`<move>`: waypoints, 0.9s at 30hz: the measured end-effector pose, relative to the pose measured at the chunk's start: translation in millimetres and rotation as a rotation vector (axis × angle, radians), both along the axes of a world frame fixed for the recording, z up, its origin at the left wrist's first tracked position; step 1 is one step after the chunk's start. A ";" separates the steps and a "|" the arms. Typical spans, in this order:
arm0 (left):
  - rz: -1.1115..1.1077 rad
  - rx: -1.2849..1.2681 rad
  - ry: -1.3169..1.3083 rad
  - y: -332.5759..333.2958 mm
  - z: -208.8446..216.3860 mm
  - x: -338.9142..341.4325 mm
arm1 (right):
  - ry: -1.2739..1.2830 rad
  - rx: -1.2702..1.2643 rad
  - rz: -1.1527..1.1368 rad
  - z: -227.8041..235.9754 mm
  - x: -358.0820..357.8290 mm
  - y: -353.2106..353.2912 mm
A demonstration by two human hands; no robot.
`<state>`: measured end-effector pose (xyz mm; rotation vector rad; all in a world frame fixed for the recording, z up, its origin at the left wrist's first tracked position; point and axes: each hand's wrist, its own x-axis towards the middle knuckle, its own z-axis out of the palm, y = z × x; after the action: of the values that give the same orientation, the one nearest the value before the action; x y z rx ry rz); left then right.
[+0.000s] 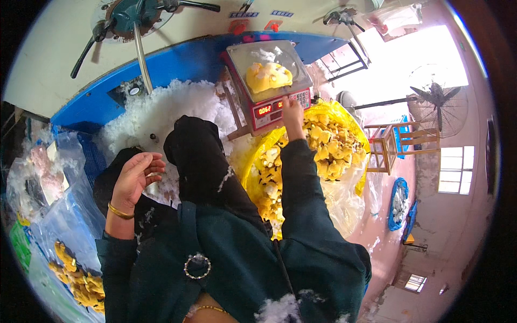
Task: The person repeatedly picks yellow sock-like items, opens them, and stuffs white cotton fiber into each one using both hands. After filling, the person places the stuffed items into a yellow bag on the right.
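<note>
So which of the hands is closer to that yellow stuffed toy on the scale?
Right. The right hand rests at the scale's keypad, just below the yellow stuffed toy on its pan. The left hand is raised, palm open and empty, well off to the lower left near the white stuffing.

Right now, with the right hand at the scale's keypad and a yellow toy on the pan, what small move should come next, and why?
Probably draw the right hand back off the scale, then lift the yellow stuffed toy from the pan. The red display is lit, the fingers touch the keypad, and the left hand hangs open and empty over the white stuffing, so the weighing looks nearly finished.
</note>
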<state>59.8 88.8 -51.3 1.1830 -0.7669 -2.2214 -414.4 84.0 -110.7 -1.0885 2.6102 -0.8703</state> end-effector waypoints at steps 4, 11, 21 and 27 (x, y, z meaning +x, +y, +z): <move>0.001 0.030 -0.073 7.8 -7.6 -0.7 | -0.082 0.028 0.036 -44.7 -21.1 41.9; 0.022 0.015 -0.069 17.1 -13.9 0.7 | 0.368 -0.169 0.309 43.4 -20.3 -27.6; 0.019 -0.036 -0.170 28.7 -16.6 11.1 | -0.818 0.190 0.797 61.4 111.4 -25.3; 0.067 -0.525 0.100 13.1 10.8 -25.5 | -0.965 -0.009 1.156 115.2 215.2 -11.9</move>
<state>34.3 101.9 -40.6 0.8177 -1.1576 -1.8426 -199.2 72.0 4.5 -1.3894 0.9433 -0.7644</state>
